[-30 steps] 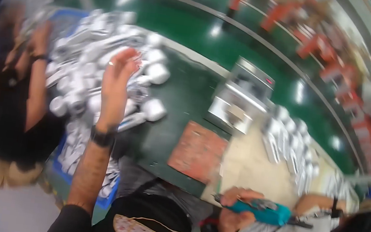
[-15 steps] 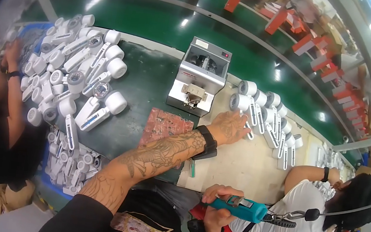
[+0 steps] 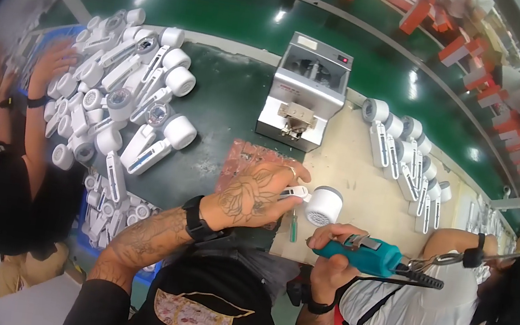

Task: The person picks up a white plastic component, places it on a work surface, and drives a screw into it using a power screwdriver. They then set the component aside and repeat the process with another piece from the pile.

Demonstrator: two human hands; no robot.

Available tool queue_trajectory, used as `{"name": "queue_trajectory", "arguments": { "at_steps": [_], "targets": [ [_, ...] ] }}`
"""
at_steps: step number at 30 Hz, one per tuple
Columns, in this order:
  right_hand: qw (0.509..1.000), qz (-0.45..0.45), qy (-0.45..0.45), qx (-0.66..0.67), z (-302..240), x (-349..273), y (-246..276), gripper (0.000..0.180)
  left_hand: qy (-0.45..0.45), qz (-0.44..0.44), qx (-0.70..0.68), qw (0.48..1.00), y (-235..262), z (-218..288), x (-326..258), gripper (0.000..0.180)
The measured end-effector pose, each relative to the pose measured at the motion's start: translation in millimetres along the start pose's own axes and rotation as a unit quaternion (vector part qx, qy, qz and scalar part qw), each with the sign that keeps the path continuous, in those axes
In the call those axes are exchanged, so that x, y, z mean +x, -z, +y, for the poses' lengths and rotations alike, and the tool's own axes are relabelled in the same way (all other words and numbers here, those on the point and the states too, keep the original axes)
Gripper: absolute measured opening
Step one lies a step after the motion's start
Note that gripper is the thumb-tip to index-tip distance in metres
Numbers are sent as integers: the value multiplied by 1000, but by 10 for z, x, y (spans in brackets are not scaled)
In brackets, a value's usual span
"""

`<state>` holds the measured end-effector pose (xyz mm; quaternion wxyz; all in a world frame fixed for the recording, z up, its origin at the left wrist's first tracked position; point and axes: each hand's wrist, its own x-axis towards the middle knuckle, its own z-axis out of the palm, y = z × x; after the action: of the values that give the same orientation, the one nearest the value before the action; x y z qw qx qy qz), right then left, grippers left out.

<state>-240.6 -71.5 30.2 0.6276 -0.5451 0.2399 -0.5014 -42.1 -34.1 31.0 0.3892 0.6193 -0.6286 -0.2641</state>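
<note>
My left hand [image 3: 259,189] is closed around the handle of a white handheld fan [image 3: 324,206], whose round head points right, over the pale part of the bench. In my right hand [image 3: 332,273] is a teal electric screwdriver [image 3: 364,255], lying nearly level with its cord end to the right. Its tip is hidden by my fingers, so I cannot tell whether it touches anything. A small green-handled tool [image 3: 294,228] lies just below the fan. Beneath and beyond my left hand is a worn red mat [image 3: 242,158].
A grey box-shaped machine [image 3: 303,95] stands behind my hands. White fans are heaped in a pile [image 3: 120,101] on the left, and several lie in rows [image 3: 411,161] at right. Co-workers sit on both sides; one's hand [image 3: 53,61] reaches the pile. A cable [image 3: 508,259] runs off right.
My left hand has come back from the fans on the right to in front of me, with a fan now in it. The screwdriver has risen slightly with my right hand. The view has shifted.
</note>
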Motion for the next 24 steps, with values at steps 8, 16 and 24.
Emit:
{"name": "queue_trajectory", "arguments": {
  "at_steps": [8, 16, 24],
  "targets": [
    [998, -19, 49, 32, -142, 508, -456, 68, -39, 37, 148, 988, 41, -433, -66, 34],
    [989, -42, 138, -35, 177, 1360, -1018, 55, -130, 78, 173, 973, 56, -562, -184, 38],
    [983, -105, 109, -105, 452, 1572, -1098, 39, -116, 57, 239, 962, 11, -543, -214, 34]
  ]
}}
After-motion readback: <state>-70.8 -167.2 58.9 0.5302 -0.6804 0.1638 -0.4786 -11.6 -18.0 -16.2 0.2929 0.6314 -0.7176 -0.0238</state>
